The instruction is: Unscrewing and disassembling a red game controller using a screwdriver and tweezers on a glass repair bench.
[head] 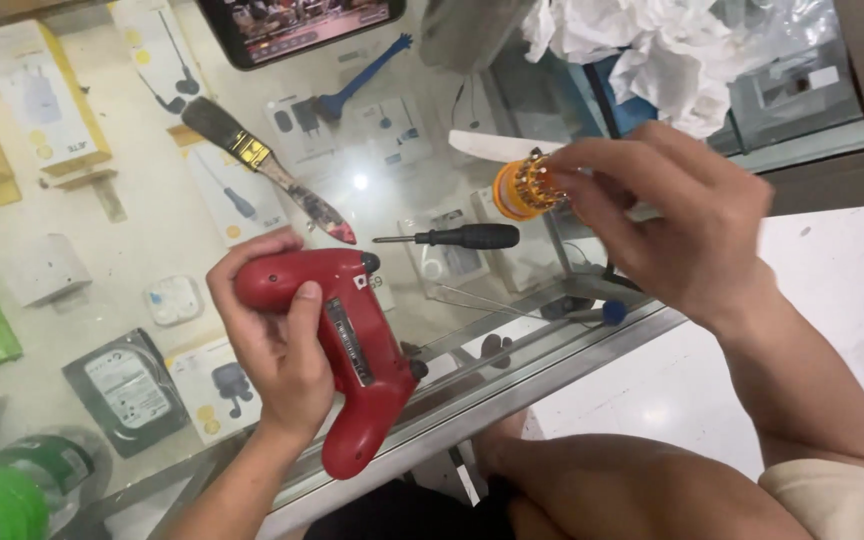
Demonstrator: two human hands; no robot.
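My left hand (274,352) grips a red game controller (352,350) by one handle, thumb laid across its back, holding it over the glass counter (132,200). My right hand (677,225) is raised to the right and holds a round orange bit holder (524,187) filled with several metal bits, fingertips pinching at its side. A small black-handled screwdriver (457,237) lies on the glass between the two hands.
A paintbrush with a stained handle (262,165), a blue plastic tool (362,72), a phone (297,25) and a white blade-like tool (487,147) lie on the glass. Boxed goods and a hard drive (127,385) show below the glass. Crumpled white paper (652,50) sits at the back right. The metal counter edge (512,385) runs diagonally.
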